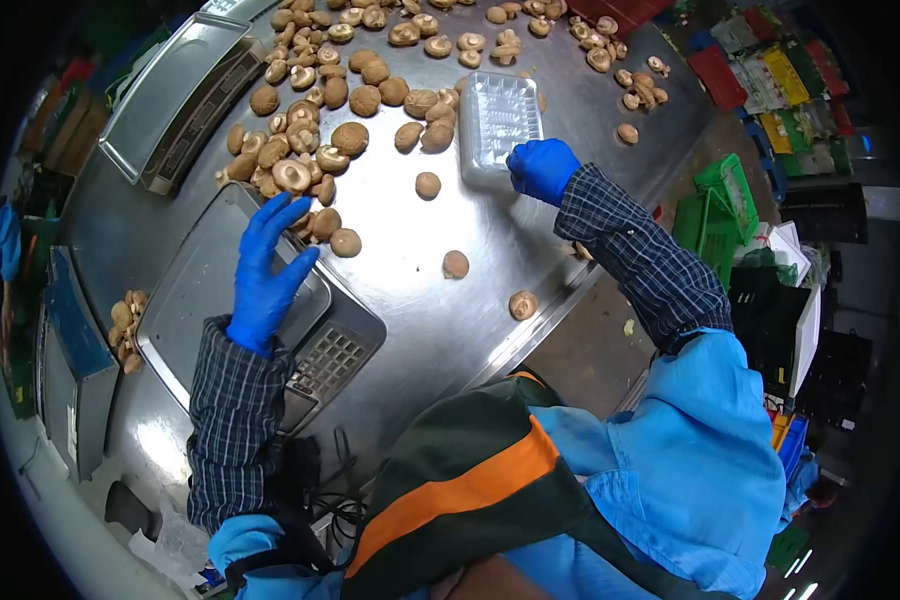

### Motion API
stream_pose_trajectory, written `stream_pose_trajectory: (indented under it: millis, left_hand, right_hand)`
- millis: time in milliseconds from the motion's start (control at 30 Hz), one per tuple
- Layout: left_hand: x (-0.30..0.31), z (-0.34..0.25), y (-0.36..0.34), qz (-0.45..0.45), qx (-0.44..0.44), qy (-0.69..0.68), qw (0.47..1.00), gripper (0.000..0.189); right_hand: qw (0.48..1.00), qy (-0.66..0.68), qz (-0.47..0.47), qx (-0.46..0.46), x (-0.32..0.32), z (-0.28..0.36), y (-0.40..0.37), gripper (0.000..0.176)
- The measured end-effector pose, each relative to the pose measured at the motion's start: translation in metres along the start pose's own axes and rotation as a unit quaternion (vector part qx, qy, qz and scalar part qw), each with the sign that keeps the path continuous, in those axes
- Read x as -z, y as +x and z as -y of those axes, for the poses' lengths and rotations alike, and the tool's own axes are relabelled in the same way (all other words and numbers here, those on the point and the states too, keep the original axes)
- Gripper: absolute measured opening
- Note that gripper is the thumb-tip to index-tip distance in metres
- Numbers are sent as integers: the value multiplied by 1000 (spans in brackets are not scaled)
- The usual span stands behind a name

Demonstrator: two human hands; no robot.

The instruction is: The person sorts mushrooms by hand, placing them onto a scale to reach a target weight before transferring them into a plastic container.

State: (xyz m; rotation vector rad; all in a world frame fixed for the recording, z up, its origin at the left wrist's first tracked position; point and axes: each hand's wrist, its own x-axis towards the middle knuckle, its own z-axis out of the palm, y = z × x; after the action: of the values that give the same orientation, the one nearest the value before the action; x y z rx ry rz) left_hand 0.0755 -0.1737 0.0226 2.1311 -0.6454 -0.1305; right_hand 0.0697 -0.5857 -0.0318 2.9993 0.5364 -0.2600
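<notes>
My left hand [262, 268], in a blue glove, reaches over the weighing scale [225, 240] with its fingers apart and nothing in them. Its fingertips are close to a heap of brown shiitake mushrooms [291, 176]. My right hand [543, 171], gloved in blue too, is closed on the near right corner of a transparent plastic tray [501, 112]. The tray rests over the metal table [400, 320], and its ribbed bottom shows. A few single mushrooms [427, 185] lie between the two hands.
A second scale [185, 100] stands at the upper left. More mushrooms [505, 45] are spread along the far side of the table. Beyond the right edge are green crates [715, 215] and stacked coloured packages [775, 80]. Dark cables [345, 480] hang near my body.
</notes>
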Motion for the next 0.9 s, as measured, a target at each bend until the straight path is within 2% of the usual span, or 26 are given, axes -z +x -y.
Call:
stream_pose_trajectory:
  millis: [33, 200, 467, 567, 667, 800, 833, 867, 900]
  left_hand:
    - [-9, 0, 6, 3, -18, -13, 1000, 50]
    - [-37, -8, 21, 34, 8, -43, 998, 53]
    - [-47, 1, 13, 44, -2, -44, 998, 51]
    - [-47, -4, 10, 42, -2, -42, 998, 51]
    - [-47, -8, 9, 43, 0, -39, 998, 50]
    - [-52, -10, 8, 53, -18, -41, 998, 48]
    - [-53, -13, 10, 70, -27, -100, 992, 47]
    - [-56, -17, 9, 114, 76, -168, 976, 43]
    - [-56, -24, 11, 156, 110, -160, 968, 45]
  right_hand:
    - [1000, -11, -4, 9, -1, 1, 0, 13]
    - [1000, -3, -22, 0, -5, 6, -1, 14]
    - [999, -15, -42, -8, -8, 10, -1, 11]
    - [1000, -16, -12, -16, -10, 11, -1, 12]
    - [998, -23, -52, 7, -8, 10, -3, 14]
    - [999, 5, -16, -36, -2, 14, 4, 19]
    - [997, 20, -13, -74, -1, 10, 4, 22]
    - [994, 63, -24, -84, -6, 6, 7, 29]
    - [980, 152, -76, -99, 2, 13, 2, 32]
